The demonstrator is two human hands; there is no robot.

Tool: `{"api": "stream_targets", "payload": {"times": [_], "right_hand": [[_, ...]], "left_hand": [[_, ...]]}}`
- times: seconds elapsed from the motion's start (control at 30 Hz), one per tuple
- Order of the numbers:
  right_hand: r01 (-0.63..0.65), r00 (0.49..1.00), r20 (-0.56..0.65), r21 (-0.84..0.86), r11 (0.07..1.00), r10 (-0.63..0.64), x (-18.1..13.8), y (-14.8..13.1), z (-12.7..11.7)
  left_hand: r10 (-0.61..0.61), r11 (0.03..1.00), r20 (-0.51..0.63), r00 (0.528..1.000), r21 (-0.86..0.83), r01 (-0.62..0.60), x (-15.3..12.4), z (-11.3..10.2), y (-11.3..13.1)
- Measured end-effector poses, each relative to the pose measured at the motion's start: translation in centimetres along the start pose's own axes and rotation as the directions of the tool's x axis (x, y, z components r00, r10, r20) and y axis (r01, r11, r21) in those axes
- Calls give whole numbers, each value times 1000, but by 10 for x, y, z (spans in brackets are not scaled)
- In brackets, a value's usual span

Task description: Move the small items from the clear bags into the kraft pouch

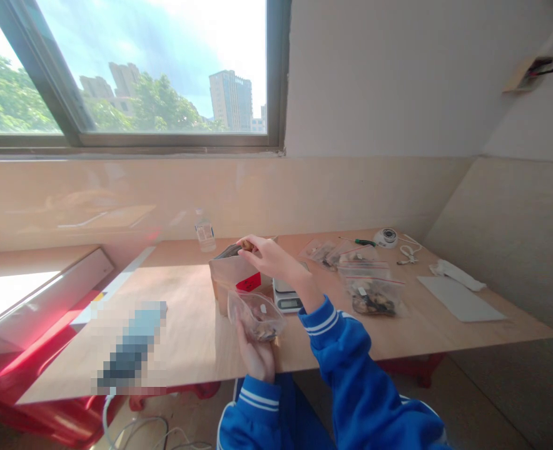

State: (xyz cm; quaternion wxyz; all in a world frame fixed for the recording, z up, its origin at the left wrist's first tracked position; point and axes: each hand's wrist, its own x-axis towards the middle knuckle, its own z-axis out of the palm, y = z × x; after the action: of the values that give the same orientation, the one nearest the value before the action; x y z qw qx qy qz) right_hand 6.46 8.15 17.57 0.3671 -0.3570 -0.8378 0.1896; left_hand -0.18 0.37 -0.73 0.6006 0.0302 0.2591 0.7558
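Note:
My left hand point(258, 357) is closed around the lower part of a clear zip bag point(258, 315) and holds it up in front of the paper bag. Dark and brown dried pieces lie in the bottom of the zip bag. Between the fingertips of my right hand point(271, 257) is a small brown lump point(246, 245), perhaps a dried mushroom. That hand is above the open top of a brown paper bag point(220, 281) with a red label point(248, 282). Behind my right wrist, a kitchen scale point(288, 302) is partly hidden. What the paper bag contains cannot be made out.
Several filled zip bags point(374, 297) lie on the table point(182, 337) to the right. Beyond them are a green-handled screwdriver point(365, 242), a dome camera point(386, 237), a white board point(459, 299) and a cloth point(459, 275). A water bottle point(205, 232) and a blurred device point(133, 344) are left.

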Motion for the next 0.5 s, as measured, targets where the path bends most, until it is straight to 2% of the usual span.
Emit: {"api": "stream_targets", "payload": {"times": [0.27, 0.33, 0.4, 0.5], "right_hand": [[0, 1000, -10, -191, 981, -2, 1, 1, 7], [24, 997, -69, -220, 975, -40, -4, 2, 9], [34, 981, -179, -202, 979, -71, -14, 3, 12], [14, 956, -289, -129, 992, -51, -33, 2, 14]], "left_hand": [[18, 999, -13, 1000, -49, -19, -1, 2, 1], [14, 998, -11, 1000, -58, -15, 0, 2, 1], [1, 998, -9, 1000, -60, -2, 0, 1, 1], [16, 999, 21, 1000, -43, -15, -1, 2, 1]]}}
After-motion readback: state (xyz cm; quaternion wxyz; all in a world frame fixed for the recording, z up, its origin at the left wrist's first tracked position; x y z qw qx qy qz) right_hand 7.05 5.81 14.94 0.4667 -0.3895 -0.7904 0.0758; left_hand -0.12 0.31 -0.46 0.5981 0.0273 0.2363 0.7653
